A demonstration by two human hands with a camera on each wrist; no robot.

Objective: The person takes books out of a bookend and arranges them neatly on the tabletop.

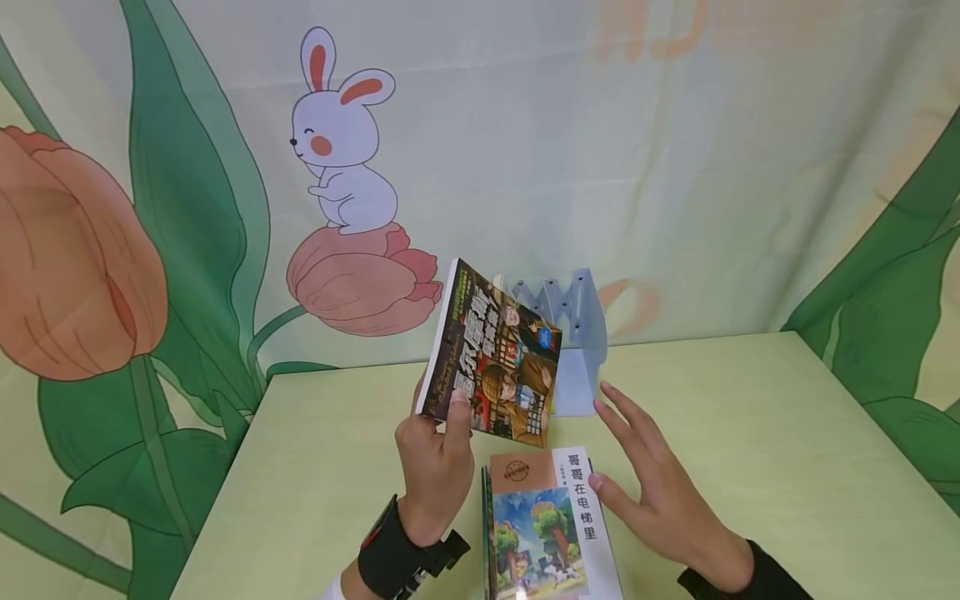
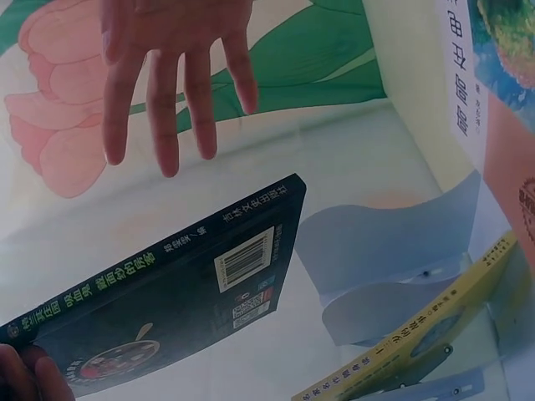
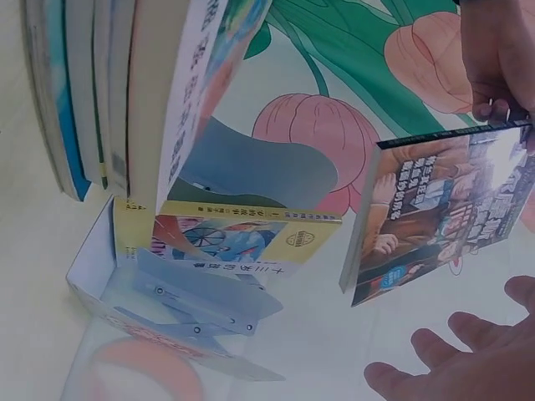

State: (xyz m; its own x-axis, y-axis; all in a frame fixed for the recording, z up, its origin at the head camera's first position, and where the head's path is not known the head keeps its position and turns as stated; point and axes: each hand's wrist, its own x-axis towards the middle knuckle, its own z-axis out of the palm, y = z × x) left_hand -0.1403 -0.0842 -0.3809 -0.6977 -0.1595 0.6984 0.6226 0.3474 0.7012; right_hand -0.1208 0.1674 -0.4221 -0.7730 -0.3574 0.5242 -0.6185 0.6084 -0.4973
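My left hand [image 1: 435, 471] grips a dark comic-style book [image 1: 498, 358] by its spine-side lower corner, with the thumb on the front cover. The book is raised and tilted above the table; its black back cover with a barcode [image 2: 245, 257] shows in the left wrist view. My right hand [image 1: 663, 492] hovers to the right, fingers spread and holding nothing. Below the raised book lies a stack of books [image 1: 540, 533], topped by one with a picture of trees. Behind it stands a light blue book rack [image 1: 592, 321], partly hidden, with a yellow book [image 3: 251, 238] upright in it.
The pale green table [image 1: 322, 467] runs back to a printed cloth backdrop [image 1: 525, 167] with a rabbit and tulips. In the right wrist view, the stack's page edges [image 3: 92, 92] show several books of differing thickness.
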